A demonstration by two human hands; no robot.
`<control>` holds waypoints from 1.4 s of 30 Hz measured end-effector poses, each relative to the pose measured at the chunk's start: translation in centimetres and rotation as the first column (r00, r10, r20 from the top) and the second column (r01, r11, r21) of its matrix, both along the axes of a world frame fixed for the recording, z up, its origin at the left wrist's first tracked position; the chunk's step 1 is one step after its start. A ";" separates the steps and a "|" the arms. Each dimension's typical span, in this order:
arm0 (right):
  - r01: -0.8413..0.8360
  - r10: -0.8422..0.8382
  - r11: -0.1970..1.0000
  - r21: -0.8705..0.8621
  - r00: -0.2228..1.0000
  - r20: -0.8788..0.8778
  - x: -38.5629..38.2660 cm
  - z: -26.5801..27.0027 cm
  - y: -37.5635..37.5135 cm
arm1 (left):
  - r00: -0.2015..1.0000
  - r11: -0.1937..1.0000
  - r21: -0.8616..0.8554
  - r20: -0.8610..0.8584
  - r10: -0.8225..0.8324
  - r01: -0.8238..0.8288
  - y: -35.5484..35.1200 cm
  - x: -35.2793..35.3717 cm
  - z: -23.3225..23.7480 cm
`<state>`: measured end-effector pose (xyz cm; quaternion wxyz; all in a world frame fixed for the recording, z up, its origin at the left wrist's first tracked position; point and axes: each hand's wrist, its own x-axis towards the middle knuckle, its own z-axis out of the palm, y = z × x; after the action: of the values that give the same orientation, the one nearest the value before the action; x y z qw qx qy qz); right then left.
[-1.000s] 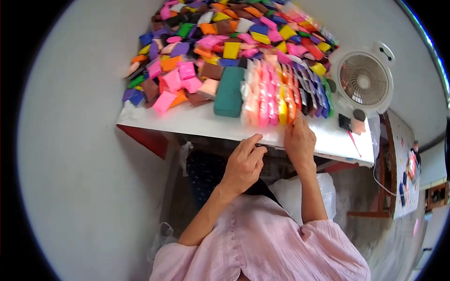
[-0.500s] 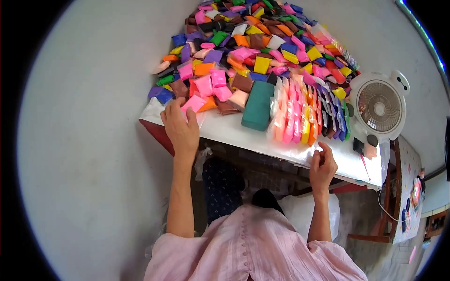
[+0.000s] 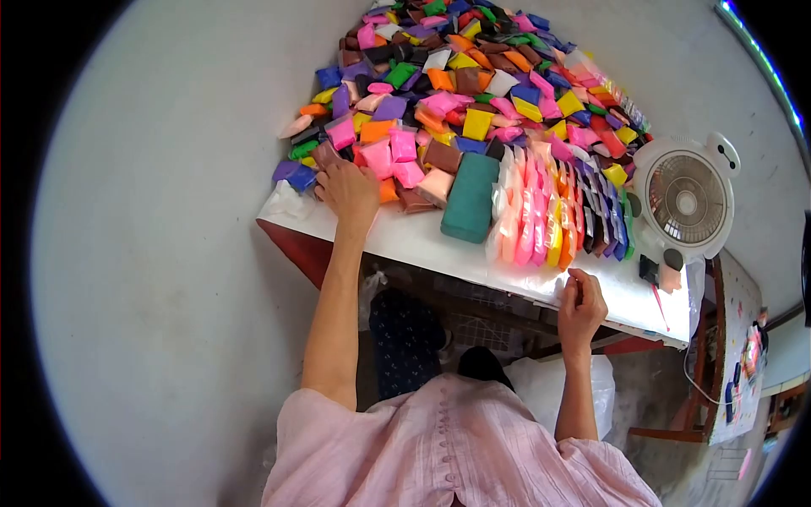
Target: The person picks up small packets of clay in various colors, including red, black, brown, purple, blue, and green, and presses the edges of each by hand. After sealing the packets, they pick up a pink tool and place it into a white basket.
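Observation:
My left hand (image 3: 348, 193) reaches over the near left edge of a pile of small coloured packets (image 3: 439, 84), its fingers against a brown packet (image 3: 325, 155); whether they grip it is too small to tell. Pink packets (image 3: 378, 157) lie just right of these fingers. My right hand (image 3: 581, 306) is at the table's front edge, fingers curled in, with nothing visible in them. Beyond it stands a row of clear bags of coloured packets (image 3: 541, 207), beside a teal block (image 3: 470, 196).
A white fan (image 3: 686, 194) stands at the right, near a black packet (image 3: 649, 269), a peach packet (image 3: 670, 279) and a thin red stick (image 3: 660, 306). The white table (image 3: 422, 245) has a front edge above my legs. Another table (image 3: 737, 355) is farther right.
My left hand has moved right and slightly up, over the spot where a pink packet lay in view, its fingers now among the packets. My right hand has hardly moved.

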<state>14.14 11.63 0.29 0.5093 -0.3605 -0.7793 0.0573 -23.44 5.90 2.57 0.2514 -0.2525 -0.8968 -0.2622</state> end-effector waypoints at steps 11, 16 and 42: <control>0.016 -0.016 1.000 0.003 1.000 0.023 -0.1 0.2 -0.2 | 0.951 0.799 0.555 -0.302 -0.065 0.231 0.3 -1.0 -0.2; 0.016 -0.016 1.000 0.021 1.000 0.024 0.0 0.2 -0.1 | 0.925 0.461 0.817 -0.218 -0.311 0.348 -0.2 -0.9 1.7; -0.684 0.501 0.546 -0.484 0.729 -0.466 -2.5 5.6 -2.7 | -0.163 0.175 0.904 0.255 -0.953 0.390 -6.5 21.2 2.5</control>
<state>11.63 8.89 5.89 0.4103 -0.2087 -0.7105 0.5323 -2.23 -0.56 5.04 -0.3810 -0.4627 -0.4275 -0.6767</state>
